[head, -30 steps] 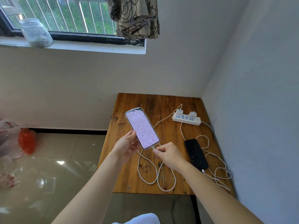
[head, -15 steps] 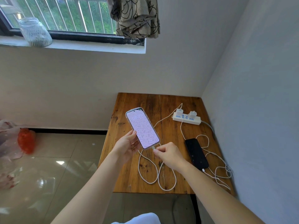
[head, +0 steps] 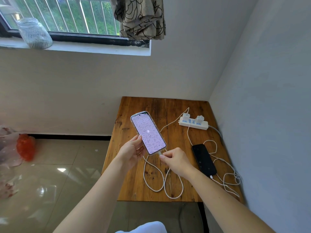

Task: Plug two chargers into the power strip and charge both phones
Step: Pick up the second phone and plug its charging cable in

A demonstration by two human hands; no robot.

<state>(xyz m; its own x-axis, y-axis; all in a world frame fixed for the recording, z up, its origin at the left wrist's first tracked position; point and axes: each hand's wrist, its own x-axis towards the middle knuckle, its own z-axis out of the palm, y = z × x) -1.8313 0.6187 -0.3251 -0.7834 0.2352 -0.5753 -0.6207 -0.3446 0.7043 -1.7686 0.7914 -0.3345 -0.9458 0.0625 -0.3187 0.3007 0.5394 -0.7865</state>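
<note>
Lit phone (head: 148, 132) w/ pink wallpaper is up off the table, tilted, its lower end gripped by the left hand (head: 130, 153): fingers curled round the left edge and back, thumb tip on the screen's rim. Right hand (head: 175, 161) is closed in a pinch on the cable plug (head: 159, 154), which sits at the phone's bottom port; can't tell if it's fully seated. That white cable (head: 161, 180) drops below both hands in two long loops on the wooden table (head: 134, 185), then runs up past the phone to the left charger (head: 186, 117).

Right of the right hand, near it but not touching, the black phone (head: 204, 159) lies flat, screen dark, w/ a second cable (head: 227, 175) plugged at its near end and coiled loosely by the wall. Beyond the hands, at the table's far right, the power strip (head: 193, 123) holds both chargers, the right charger (head: 200, 118) beside the left one.

Far left of the left hand, on the windowsill (head: 101, 50), a clear glass jar (head: 34, 35); contents unclear, maybe sthg pale and grainy low down. Patterned curtain (head: 140, 17) hangs over the window. On the floor at left, a red bag (head: 25, 147).
</note>
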